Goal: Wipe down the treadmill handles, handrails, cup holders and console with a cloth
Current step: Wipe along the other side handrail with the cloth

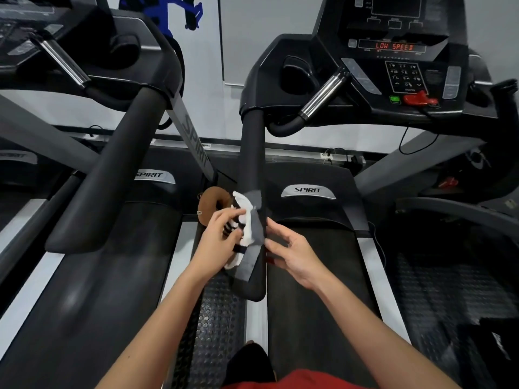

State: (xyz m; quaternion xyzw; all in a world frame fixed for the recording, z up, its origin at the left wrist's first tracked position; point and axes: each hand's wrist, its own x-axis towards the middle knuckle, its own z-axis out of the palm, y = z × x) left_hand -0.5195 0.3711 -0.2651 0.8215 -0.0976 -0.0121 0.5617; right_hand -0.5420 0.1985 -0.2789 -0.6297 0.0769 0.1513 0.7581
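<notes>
Pale gym wall [247, 37] stood at twelve o'clock behind two black treadmills; the right-hand black treadmill [309, 276] filled one to five o'clock, its dark console [398, 51] showing red letters at one o'clock; its long black padded handrail [251, 153] ran from twelve o'clock down to centre; the right hand [295, 254], just at four o'clock of centre, held its fingers spread beside that handrail; the left hand [216, 237] pinched, with curled fingers, a white-and-grey cloth [247, 220] draped over the handrail at centre.

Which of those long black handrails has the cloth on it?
The middle handrail, leading to the lit console: a cloth drapes over it, held by the left hand. The left handrail is bare.
</notes>
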